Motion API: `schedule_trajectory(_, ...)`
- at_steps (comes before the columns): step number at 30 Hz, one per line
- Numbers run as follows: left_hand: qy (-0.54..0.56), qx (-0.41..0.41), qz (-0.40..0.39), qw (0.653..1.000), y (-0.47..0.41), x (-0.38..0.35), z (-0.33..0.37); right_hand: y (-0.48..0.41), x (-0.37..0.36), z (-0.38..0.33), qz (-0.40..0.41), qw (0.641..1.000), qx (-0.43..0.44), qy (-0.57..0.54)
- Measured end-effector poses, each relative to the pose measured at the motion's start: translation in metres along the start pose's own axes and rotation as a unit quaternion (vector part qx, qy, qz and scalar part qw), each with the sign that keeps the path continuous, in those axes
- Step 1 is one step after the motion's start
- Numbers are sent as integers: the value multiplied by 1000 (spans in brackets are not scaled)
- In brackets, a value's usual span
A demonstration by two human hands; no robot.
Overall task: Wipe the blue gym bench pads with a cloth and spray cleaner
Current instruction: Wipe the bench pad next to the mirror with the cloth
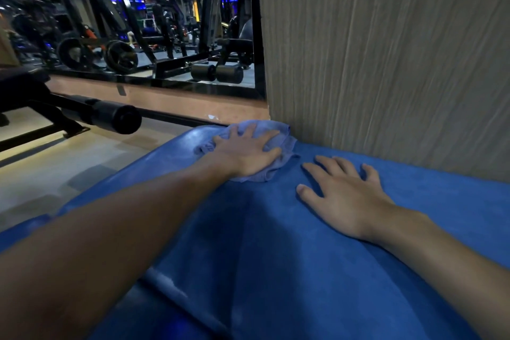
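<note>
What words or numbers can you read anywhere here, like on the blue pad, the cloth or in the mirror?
No words or numbers can be read.
The blue pad, the cloth and the wall show no writing.
The gym machines seen in the mirror are too dark and blurred to show any label.

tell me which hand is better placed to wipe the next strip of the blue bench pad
Left. The left hand presses on the crumpled light blue cloth at the far end of the blue padded bench cushion. The right hand rests bare on the cushion, apart from the cloth, holding nothing.
</note>
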State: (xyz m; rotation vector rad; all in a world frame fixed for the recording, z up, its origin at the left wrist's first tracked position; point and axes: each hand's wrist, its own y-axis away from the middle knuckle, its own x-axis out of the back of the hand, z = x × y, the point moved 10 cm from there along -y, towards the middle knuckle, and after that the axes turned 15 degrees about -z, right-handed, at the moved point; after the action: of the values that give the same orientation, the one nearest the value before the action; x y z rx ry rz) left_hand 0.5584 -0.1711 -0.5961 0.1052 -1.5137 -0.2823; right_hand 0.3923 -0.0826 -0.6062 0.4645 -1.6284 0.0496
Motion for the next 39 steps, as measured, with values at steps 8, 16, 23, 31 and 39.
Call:
schedule_trajectory(8, -20, -1, -3, 1000, 91, -24, -16, 4, 2, 0, -4, 1000, -2, -7)
schedule_trajectory(16, -48, -4, 20, 999, 189, -45, -46, -1, 16, -3, -19, 1000, -2, 17)
schedule_trajectory(23, -33, 26, -12, 999, 101, -27, -48, -23, 5, -27, -26, 1000, 11, 4)
schedule_trajectory(31, 5, 38, 8, 999, -14, 9, -42, -26, 2, -25, 4, 1000, 18, 5)
schedule_trajectory(39, -28, 14, 8, 999, 58, -15, -61, -23, 2, -24, -4, 1000, 21, -8)
